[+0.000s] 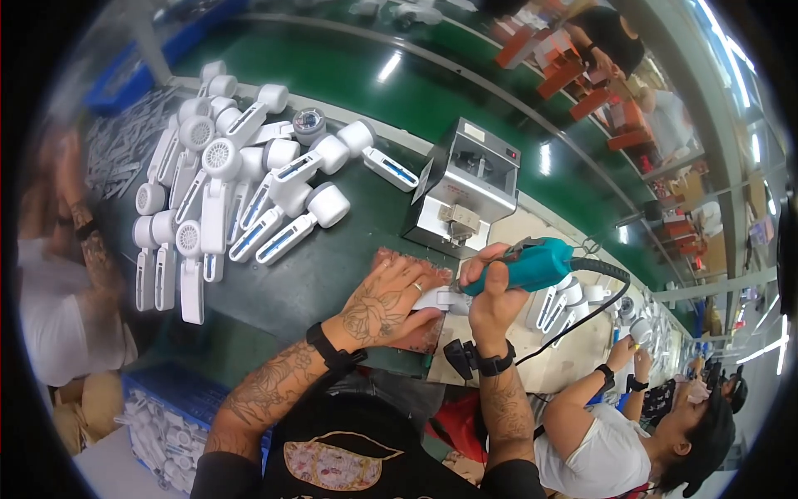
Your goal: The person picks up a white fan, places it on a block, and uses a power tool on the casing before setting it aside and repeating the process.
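My right hand (pixel 492 306) is wrapped round a teal electric screwdriver (pixel 530 263), held nearly level with its tip pointing left and a black cord trailing from its rear. My left hand (pixel 384 301), fingers bent and thumb beneath, grips a white plastic fan piece (pixel 435 300) on a reddish-brown work pad (pixel 416 339). The screwdriver's tip comes close to the piece's right end; my right hand hides whether they touch. Left of my hands, a pile of white handheld fans (pixel 219 160) with round vented heads and slotted handles covers the green bench (pixel 328 279).
Behind my hands stands a metal screw feeder (pixel 478 175). A blue crate (pixel 174 399) of white parts sits low at left. Grey strips (pixel 129 137) lie at the far left. More white fans (pixel 553 308) lie to the right. Co-workers sit on both sides, one in a white shirt (pixel 594 441).
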Action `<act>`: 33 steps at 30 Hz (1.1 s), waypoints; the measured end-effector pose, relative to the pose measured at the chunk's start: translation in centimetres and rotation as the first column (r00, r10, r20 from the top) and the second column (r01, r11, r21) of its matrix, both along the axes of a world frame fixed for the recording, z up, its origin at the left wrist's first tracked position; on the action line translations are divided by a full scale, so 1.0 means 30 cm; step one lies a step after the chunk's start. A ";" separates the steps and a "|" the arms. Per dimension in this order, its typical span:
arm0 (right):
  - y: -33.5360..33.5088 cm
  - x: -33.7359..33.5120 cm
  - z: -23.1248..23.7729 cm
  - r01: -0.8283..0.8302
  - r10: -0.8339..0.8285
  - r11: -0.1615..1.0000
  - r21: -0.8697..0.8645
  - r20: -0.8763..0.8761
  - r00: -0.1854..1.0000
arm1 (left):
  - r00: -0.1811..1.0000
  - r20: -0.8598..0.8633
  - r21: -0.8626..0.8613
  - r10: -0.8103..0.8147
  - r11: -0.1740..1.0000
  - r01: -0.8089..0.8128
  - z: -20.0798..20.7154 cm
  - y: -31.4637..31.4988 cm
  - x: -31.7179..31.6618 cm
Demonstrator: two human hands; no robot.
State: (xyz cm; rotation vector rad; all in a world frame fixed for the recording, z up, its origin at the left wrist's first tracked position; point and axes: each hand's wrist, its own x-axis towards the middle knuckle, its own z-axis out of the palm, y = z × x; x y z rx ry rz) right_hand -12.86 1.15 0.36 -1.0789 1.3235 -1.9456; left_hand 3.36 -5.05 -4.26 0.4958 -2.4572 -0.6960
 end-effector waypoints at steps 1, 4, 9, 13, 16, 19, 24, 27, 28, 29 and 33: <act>0.002 -0.001 -0.008 -0.005 0.005 1.000 0.000 0.002 1.000 | 1.000 0.014 -0.006 0.002 1.000 -0.002 -0.001 0.000 -0.002; -0.005 0.000 -0.025 -0.057 0.057 0.998 -0.019 0.013 0.998 | 0.999 0.034 -0.008 0.009 1.000 -0.008 0.002 0.003 0.001; -0.013 -0.007 -0.031 -0.055 0.055 0.998 -0.009 0.013 0.998 | 0.998 0.061 -0.007 0.008 1.000 -0.007 0.019 -0.009 -0.005; -0.033 0.010 0.012 0.027 -0.027 0.997 0.073 0.006 1.000 | 0.998 0.061 -0.011 0.018 1.000 -0.017 0.005 0.005 0.008; -0.079 -0.013 0.044 0.052 -0.053 0.999 -0.004 -0.075 0.996 | 0.999 0.041 0.014 0.011 1.000 -0.011 -0.001 -0.007 0.005; -0.174 -0.014 0.091 0.071 -0.082 0.994 -0.085 -0.141 0.987 | 0.999 0.029 0.004 0.015 1.000 -0.015 -0.029 0.009 0.015; -0.218 -0.049 0.028 0.048 -0.062 0.994 -0.101 -0.149 0.987 | 0.999 0.044 0.021 -0.017 1.000 0.016 0.013 -0.001 0.009; -0.208 -0.056 0.008 0.019 -0.034 0.994 -0.106 -0.137 0.990 | 0.999 0.030 0.017 -0.017 1.000 0.016 0.008 0.006 0.005; -0.187 -0.056 0.008 0.026 -0.040 0.994 -0.103 -0.133 0.990 | 1.000 0.012 0.013 -0.006 1.000 0.006 0.011 0.008 0.005; -0.165 -0.033 0.025 0.029 -0.034 0.998 -0.053 -0.098 0.995 | 1.000 -0.002 0.009 0.010 1.000 -0.010 0.010 0.001 0.013; -0.013 0.025 0.077 0.041 -0.042 0.998 -0.057 -0.016 0.999 | 0.999 0.018 -0.032 0.041 0.999 -0.041 -0.014 0.004 0.001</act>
